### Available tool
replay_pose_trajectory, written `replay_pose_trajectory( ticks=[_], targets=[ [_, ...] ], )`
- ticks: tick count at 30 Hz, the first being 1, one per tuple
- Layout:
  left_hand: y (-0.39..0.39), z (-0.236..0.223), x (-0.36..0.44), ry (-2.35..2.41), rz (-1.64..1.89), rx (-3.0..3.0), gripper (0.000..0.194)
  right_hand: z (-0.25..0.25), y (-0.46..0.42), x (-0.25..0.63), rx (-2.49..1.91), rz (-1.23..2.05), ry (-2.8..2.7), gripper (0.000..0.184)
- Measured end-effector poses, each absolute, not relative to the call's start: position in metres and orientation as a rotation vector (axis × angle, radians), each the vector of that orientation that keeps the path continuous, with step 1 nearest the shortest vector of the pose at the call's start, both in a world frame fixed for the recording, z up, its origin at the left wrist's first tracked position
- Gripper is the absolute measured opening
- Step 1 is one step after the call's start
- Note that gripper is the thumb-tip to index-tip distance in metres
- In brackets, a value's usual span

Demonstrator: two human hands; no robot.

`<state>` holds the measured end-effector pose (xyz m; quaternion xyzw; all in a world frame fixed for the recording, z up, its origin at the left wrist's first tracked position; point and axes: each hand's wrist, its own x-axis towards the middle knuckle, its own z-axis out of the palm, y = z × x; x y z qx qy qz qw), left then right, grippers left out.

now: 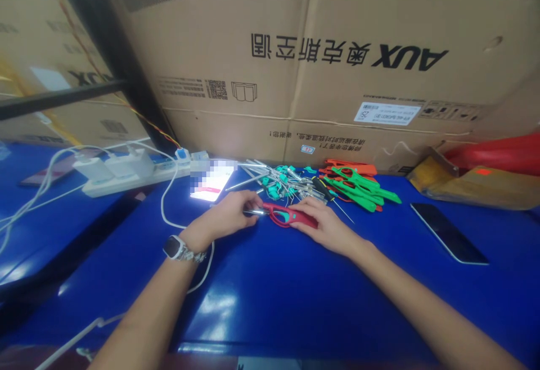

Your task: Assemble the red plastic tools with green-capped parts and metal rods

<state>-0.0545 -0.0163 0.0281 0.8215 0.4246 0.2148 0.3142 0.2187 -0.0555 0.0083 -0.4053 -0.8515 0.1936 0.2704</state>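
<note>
While I watch through the head camera, the left hand (230,215) pinches a thin metal rod (255,211) between its fingertips, at the tip end of a red handle piece (291,216). The right hand (324,225) lies over the other end of this red piece and closes on it, pressing it on the blue table (270,291). So both hands are closed on something, near the middle of the table. Just behind them I see a heap of metal rods with teal parts (280,181), and green and orange handles (358,187) beside it. A lit phone (211,181) lies left of the heap, a dark phone (449,232) well apart on the right. A watch (175,248) is on the left wrist.
</note>
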Motion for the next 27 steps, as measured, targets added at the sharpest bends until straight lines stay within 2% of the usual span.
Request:
replay_pose_trajectory(
  ticks=[11, 19, 25, 27],
  targets=[
    [-0.014, 0.028, -0.056, 1.137, 0.558, 2.236, 0.015, 0.014, -0.056, 0.216, -1.134, 0.507, -2.257, 0.031],
    [-0.014, 0.027, -0.055, 1.126, 0.548, 2.247, 0.019, 0.024, -0.038, 0.207, -1.192, 0.229, -2.215, 0.022],
    [-0.014, 0.027, -0.053, 1.127, 0.548, 2.265, 0.019, 0.038, -0.043, 0.194, -1.177, 0.136, -2.488, 0.032],
    [-0.014, 0.028, -0.052, 1.132, 0.547, 2.265, 0.02, 0.042, -0.04, 0.193, -1.153, 0.162, -2.549, 0.026]
  ],
)
